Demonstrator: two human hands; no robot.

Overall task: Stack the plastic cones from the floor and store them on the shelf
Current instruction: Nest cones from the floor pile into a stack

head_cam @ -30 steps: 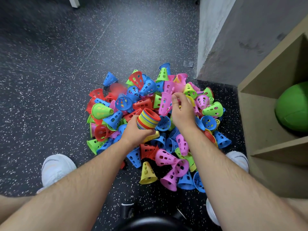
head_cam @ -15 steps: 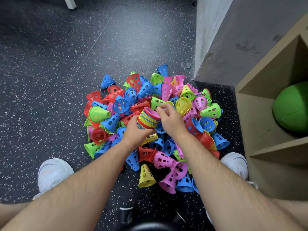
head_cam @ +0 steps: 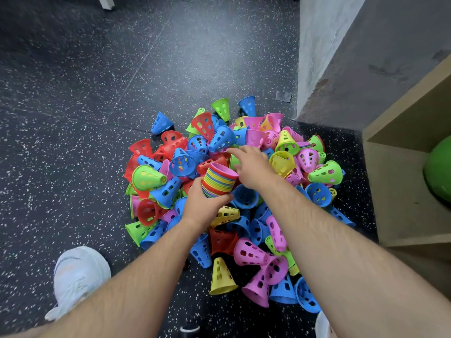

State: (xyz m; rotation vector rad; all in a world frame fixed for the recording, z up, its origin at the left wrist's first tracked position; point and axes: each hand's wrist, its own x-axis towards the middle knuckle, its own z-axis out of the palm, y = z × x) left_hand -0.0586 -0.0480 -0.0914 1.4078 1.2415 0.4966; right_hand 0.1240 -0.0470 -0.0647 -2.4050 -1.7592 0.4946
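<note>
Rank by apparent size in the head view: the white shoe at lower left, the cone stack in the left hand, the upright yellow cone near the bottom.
1. The white shoe: largest, though also close to the camera.
2. The cone stack in the left hand and the yellow cone: look about alike, so unranked.

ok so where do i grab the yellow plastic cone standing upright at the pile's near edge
Grip the yellow perforated plastic cone by its narrow top, straight down from above. It stands on its wide rim, small end up, near side clear, so fingers can close round the taper. Right hand is free; left hand holds the stack of nested plastic cones.
</note>
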